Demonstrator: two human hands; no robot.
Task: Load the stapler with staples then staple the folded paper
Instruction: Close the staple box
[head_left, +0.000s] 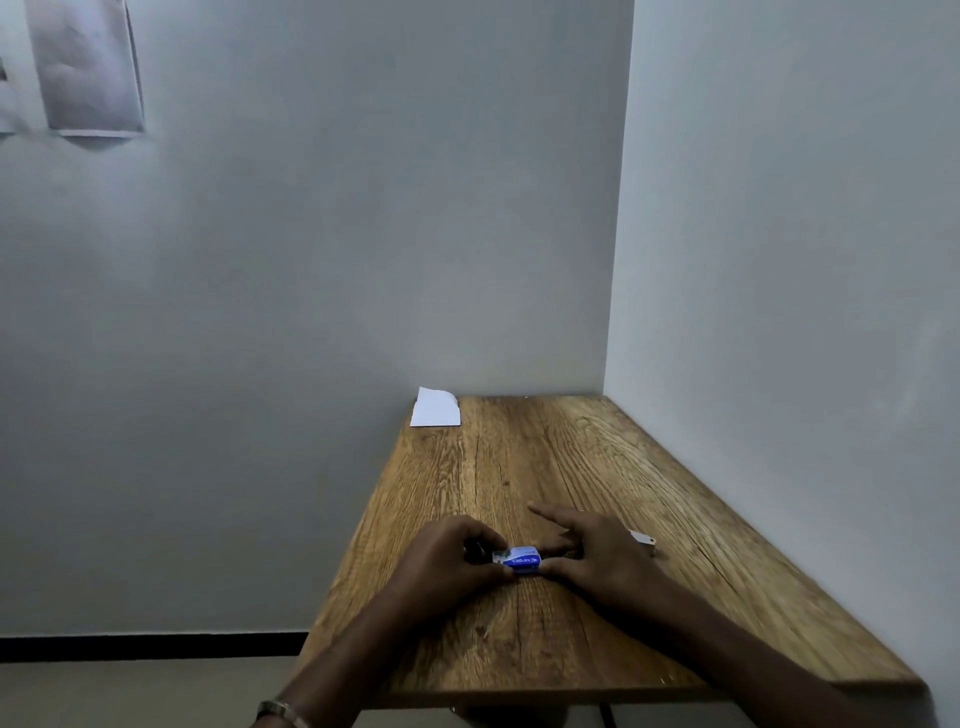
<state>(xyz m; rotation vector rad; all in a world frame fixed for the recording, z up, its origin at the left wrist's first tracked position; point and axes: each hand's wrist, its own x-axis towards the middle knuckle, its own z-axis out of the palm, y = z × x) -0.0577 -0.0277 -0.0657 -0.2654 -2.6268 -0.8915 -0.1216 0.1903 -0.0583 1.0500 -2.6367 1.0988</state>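
A small blue and white staple box (521, 560) lies on the wooden table (545, 467), held between both hands. My left hand (451, 561) grips its left end, where a bit of grey shows at the opening. My right hand (592, 556) pinches its right end, index finger stretched out to the left. A folded white paper (436, 408) lies at the table's far left corner. A small whitish object (643, 539), possibly the stapler, peeks out just behind my right hand; most of it is hidden.
The table stands in a corner, with a wall along its right side and another behind it. Its left edge drops to the floor. Papers hang on the wall at upper left (85, 67). A watch (278, 711) is on my left wrist.
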